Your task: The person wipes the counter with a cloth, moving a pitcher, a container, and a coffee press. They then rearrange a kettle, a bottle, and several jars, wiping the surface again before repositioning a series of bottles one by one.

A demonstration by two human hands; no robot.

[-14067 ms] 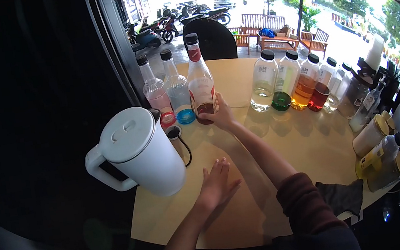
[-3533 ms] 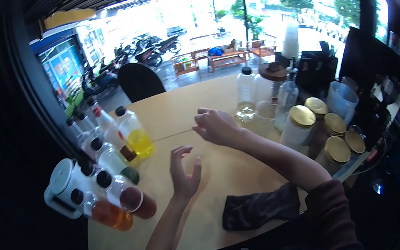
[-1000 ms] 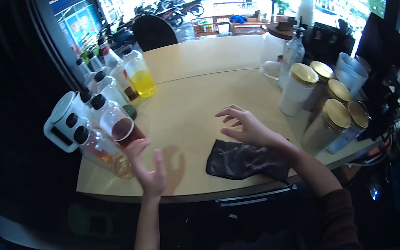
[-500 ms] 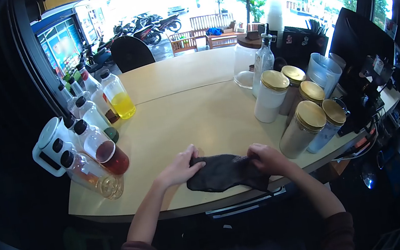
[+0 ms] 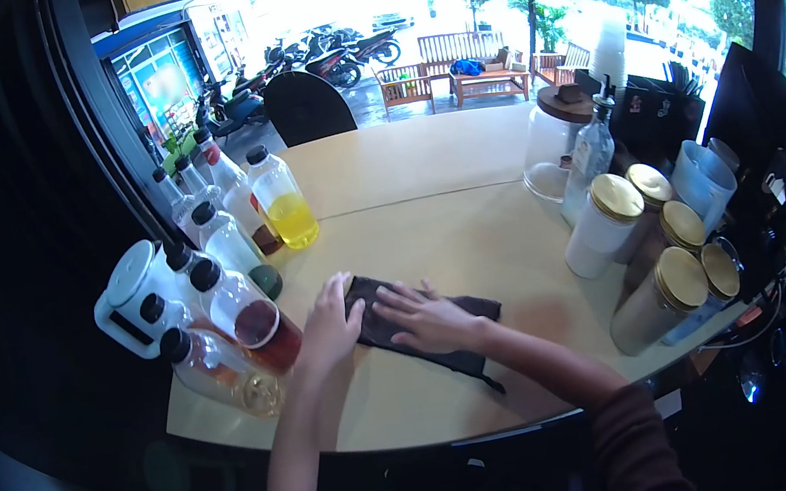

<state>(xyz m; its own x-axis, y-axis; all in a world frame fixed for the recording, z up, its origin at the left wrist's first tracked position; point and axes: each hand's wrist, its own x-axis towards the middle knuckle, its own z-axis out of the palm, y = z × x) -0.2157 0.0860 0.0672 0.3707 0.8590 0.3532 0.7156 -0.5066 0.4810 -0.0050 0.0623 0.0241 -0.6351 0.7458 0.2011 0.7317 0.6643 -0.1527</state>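
Observation:
A dark cloth (image 5: 377,328) lies spread on the light wooden table (image 5: 392,236), with one corner trailing toward the front edge. My right hand (image 5: 426,321) rests palm down on it, fingers stretched out and spread. At the cloth's left edge is my left hand (image 5: 326,326), its fingers extended and the thumb apart, touching or very close to the fabric. Neither hand grips anything. Part of the cloth is hidden under the right hand and forearm.
Several bottles, including one with yellow liquid (image 5: 293,221) and one with red liquid (image 5: 268,333), crowd the left side beside a white pitcher (image 5: 134,279). Gold-lidded jars (image 5: 598,236) and a wooden-lidded glass jar (image 5: 545,158) stand on the right. A black chair (image 5: 307,108) is beyond the table.
Both hands held the bunched cloth near the front edge; now it lies flatter and farther left. The right hand moved left and opened flat onto it. The view shifted.

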